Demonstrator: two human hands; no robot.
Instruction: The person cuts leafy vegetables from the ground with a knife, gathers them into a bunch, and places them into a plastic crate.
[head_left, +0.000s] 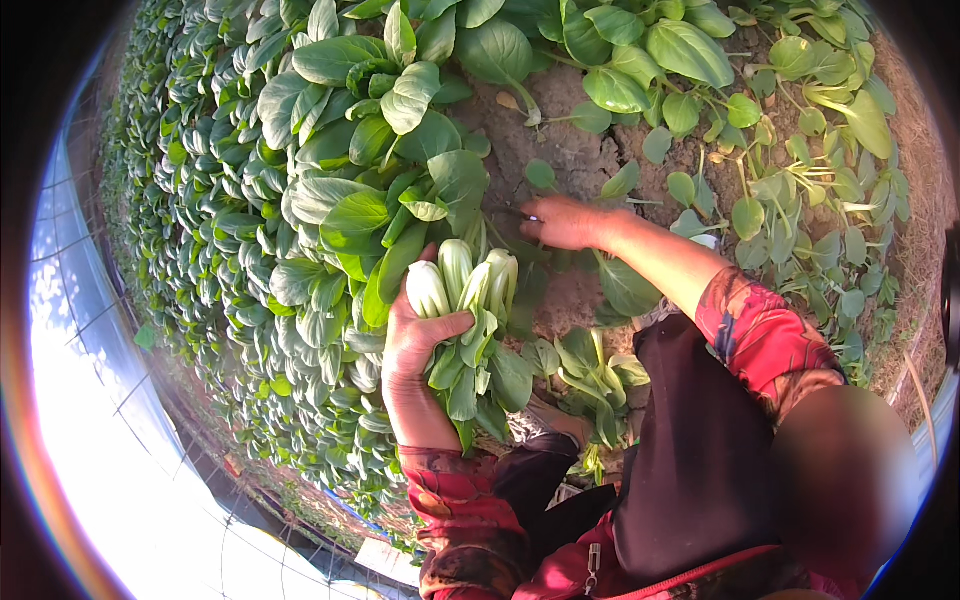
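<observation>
Several cut heads of bok choy (472, 289) with pale stems are bunched in my left hand (420, 334), the thumb across them and their stem ends facing up. My right hand (559, 223) reaches in low over the soil, its fingers closed around a small dark tool (510, 212), perhaps a knife; most of it is hidden. The tool points at the base of the standing bok choy plants (375, 202), just beyond the bunch. Loose leaves (626, 285) lie on the ground beside my right forearm.
Dense rows of bok choy (225, 195) fill the left. Bare cracked soil (574, 142) shows ahead, with pulled leaves and small plants (787, 187) strewn to the right. My knees are close below, near a leafy clump (592, 367). Plastic greenhouse sheeting (112, 360) curves along the far left.
</observation>
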